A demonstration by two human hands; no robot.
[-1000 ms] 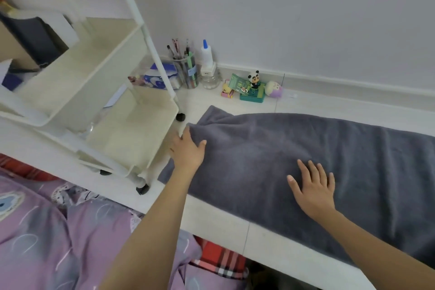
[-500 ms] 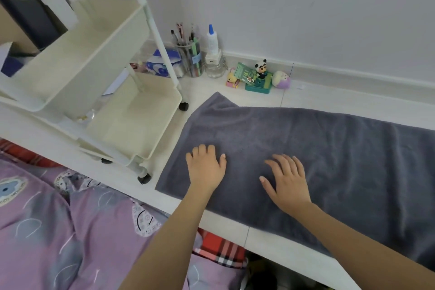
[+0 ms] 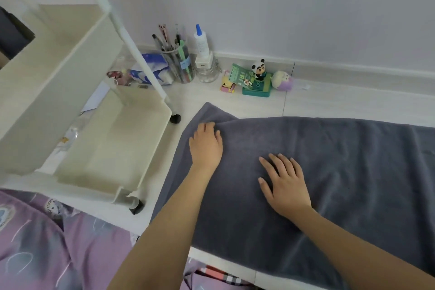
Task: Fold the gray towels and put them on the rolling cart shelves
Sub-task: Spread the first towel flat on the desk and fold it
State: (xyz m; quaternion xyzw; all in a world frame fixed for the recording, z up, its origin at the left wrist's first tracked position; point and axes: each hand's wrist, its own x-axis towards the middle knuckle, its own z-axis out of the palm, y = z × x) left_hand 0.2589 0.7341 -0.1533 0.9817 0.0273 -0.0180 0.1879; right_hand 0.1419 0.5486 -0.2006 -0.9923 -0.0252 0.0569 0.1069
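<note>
A home, likely a bedroom: a pale tiled floor (image 3: 329,103) meets a white wall at a skirting board. Along the wall stand a pen cup (image 3: 179,63), a glue bottle (image 3: 201,42), a tissue pack (image 3: 150,73) and a panda toy (image 3: 257,69). Purple patterned bedding (image 3: 47,249) lies at the near left corner beside a white cart (image 3: 70,106).

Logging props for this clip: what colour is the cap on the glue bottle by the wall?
Blue: the glue bottle has a blue cap, clearest in the head view.

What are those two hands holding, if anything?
Probably nothing. The right hand lies flat on the gray towel. The left hand rests near its far left edge; whether its fingertips pinch the fabric cannot be told.
</note>
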